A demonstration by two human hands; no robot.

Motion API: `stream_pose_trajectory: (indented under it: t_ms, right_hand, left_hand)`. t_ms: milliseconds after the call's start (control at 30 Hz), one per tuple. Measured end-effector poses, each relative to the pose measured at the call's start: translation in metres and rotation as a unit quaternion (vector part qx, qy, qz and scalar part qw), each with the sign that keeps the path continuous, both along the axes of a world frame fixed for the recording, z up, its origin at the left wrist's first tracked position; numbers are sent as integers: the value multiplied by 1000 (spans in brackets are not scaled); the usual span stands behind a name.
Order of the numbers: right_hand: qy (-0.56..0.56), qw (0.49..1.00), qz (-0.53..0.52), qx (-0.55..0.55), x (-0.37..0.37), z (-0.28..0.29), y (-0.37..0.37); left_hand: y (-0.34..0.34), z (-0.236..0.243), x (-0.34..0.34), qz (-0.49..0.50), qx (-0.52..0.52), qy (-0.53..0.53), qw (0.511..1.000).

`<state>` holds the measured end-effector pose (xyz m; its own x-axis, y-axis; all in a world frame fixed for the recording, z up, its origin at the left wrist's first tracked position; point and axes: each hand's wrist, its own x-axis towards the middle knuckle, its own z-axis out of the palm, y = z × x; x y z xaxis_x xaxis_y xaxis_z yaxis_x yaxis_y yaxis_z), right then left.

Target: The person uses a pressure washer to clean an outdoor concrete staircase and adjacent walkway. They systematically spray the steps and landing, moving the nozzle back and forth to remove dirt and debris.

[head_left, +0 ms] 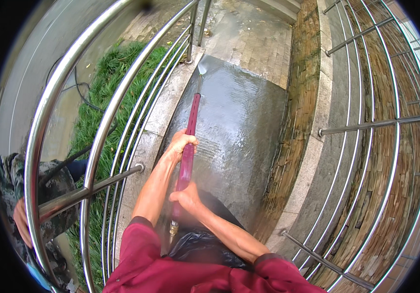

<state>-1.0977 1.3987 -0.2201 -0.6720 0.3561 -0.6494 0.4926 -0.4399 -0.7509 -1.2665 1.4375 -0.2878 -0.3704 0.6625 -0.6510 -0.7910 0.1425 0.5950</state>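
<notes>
My left hand is wrapped round the middle of a long maroon pressure washer wand. Further back, my right hand grips the same wand near its rear end, where a brass fitting shows. The wand points forward and slightly right. From its thin metal nozzle a white fan of water spray hits the far-left part of the wet grey floor. Black plastic sheeting hangs in front of my body, below my right forearm.
Steel railings run along the left, and more railings stand on the right above a low brick wall. Beyond the left rail lie grass, a dark hose and a person in camouflage clothing. Paving and steps are ahead.
</notes>
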Motion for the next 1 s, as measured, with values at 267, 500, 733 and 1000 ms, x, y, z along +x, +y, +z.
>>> stream_pose_trajectory:
  t_ms: [267, 500, 733, 1000]
  right_hand:
    - [-17, 997, 57, -43, 91, 2, -69]
    - [-47, 992, 87, -74, 121, -1, -76]
    - [-7, 996, 47, -74, 73, -13, -50]
    - [41, 997, 27, -65, 13, -22, -8]
  left_hand:
    - [-92, -15, 84, -24, -124, -58, 990]
    - [-112, -22, 123, 58, -142, -89, 984]
    - [-69, -29, 72, 27, -120, -54, 991]
    - [-21, -39, 4, -8, -107, -10, 994]
